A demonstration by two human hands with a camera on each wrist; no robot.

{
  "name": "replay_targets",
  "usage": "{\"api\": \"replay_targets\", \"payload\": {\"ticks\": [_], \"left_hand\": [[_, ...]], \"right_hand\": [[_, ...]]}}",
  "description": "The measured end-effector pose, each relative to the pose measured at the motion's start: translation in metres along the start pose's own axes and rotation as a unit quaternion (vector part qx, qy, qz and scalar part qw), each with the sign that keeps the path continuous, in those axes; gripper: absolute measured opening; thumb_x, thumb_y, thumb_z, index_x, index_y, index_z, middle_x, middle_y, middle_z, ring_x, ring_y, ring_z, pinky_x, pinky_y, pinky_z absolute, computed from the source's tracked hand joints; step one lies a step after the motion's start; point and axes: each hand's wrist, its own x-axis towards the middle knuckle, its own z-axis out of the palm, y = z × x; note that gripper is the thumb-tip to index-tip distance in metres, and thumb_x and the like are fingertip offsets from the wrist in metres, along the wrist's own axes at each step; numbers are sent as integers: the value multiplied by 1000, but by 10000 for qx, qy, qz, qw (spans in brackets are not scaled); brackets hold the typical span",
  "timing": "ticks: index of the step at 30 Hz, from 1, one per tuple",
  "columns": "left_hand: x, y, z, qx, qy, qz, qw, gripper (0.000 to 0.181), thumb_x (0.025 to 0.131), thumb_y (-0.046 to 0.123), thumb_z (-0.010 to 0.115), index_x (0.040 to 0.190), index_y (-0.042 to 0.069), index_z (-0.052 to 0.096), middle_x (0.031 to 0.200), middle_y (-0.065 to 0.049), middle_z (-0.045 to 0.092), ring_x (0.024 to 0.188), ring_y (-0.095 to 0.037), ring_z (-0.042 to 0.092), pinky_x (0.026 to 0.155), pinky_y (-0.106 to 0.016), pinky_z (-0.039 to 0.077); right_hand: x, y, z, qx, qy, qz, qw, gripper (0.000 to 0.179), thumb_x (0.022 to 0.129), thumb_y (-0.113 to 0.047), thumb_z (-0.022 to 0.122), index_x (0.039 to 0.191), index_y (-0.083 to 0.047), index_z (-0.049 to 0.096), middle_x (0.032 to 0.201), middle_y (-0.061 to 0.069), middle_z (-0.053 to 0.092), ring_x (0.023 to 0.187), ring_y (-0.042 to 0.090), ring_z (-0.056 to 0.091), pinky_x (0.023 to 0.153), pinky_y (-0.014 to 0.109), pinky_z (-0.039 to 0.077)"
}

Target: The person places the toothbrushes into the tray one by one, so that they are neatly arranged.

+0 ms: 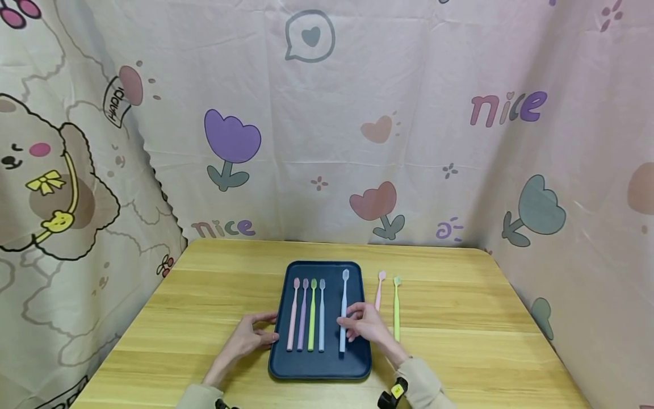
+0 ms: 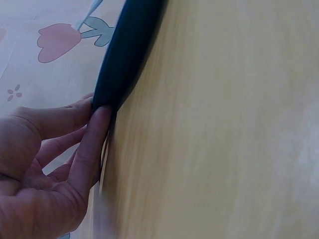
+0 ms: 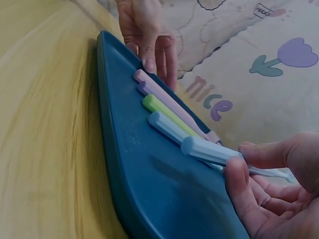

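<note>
Left hand (image 1: pixel 247 339): fingers extended, thumb apart. Right hand (image 1: pixel 367 325): thumb and fingers pinching. Arms (image 1: pixel 425 384): forward, angled inward.

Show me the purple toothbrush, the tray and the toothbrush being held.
Purple toothbrush (image 1: pixel 302 318), head view: on its handle.
Tray (image 1: pixel 332 301), head view: on its bare floor.
Held toothbrush (image 3: pixel 210 151), right wrist view: on its handle's thick end.

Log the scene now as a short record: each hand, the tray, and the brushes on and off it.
left hand: touches the left edge of the dark blue, round-cornered rectangular tray
right hand: pinches a slim light blue toothbrush above the tray
on tray: slim pink toothbrush, slim purple toothbrush, slim green toothbrush, second light blue toothbrush, left to right
right of tray: second pink toothbrush, second green toothbrush
surface: yellow wood-grain table
</note>
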Motion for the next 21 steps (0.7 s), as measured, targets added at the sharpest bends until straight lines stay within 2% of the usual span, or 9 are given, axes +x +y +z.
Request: {"api": "replay_targets", "payload": {"ticks": [11, 21], "left_hand": [[2, -3, -1, -17, -6, -85, 10000, 61, 86, -3, 73, 139, -18, 46, 131, -39, 55, 89, -27, 73, 71, -35, 64], [1, -1, 0, -70, -43, -59, 9999, 61, 86, -3, 74, 139, -18, 46, 131, -40, 55, 89, -27, 74, 72, -36, 64]], "right_hand": [[8, 5, 14, 122, -33, 77, 9999, 24, 89, -7, 74, 100, 8, 59, 65, 3, 63, 48, 8, 61, 52, 30, 60], [8, 6, 21, -48, 42, 119, 9999, 24, 89, -9, 74, 98, 6, 59, 63, 2, 62, 47, 8, 61, 51, 31, 60]]}}
